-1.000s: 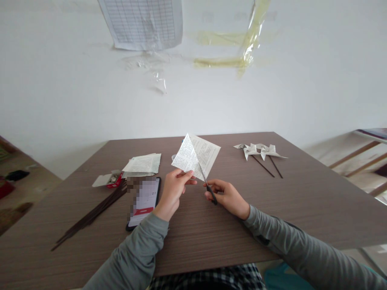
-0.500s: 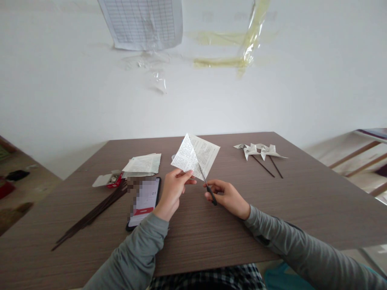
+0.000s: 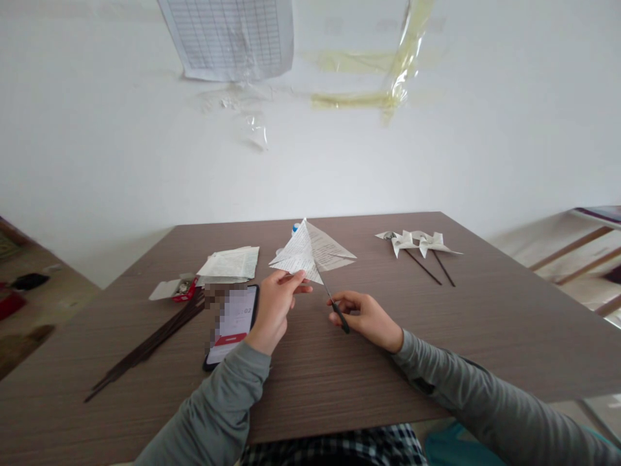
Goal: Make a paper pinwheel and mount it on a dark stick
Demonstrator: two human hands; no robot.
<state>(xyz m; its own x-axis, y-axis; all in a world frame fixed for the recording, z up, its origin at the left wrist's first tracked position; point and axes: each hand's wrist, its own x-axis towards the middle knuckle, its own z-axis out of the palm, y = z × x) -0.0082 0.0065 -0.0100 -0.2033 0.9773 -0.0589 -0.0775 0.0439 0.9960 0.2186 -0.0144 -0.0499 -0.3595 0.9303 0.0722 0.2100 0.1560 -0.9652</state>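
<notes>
My left hand point(image 3: 275, 305) pinches the near corner of a square sheet of printed paper point(image 3: 310, 254), held above the brown table point(image 3: 485, 323) and tilted almost flat. My right hand point(image 3: 366, 318) grips small black-handled scissors point(image 3: 334, 304). Their blades point up and away into the paper's near corner. Both sleeves are grey.
A phone point(image 3: 231, 323) lies left of my left hand, with a bundle of thin dark sticks point(image 3: 145, 346) beside it. Behind it are folded printed sheets point(image 3: 229, 264) and a small red and white box point(image 3: 174, 289). Two paper pinwheels on sticks point(image 3: 420, 246) lie at the back right.
The paper has tipped from facing me to lying nearly flat. The scissors have slid slightly back toward me along the cut. Both hands stay in place.
</notes>
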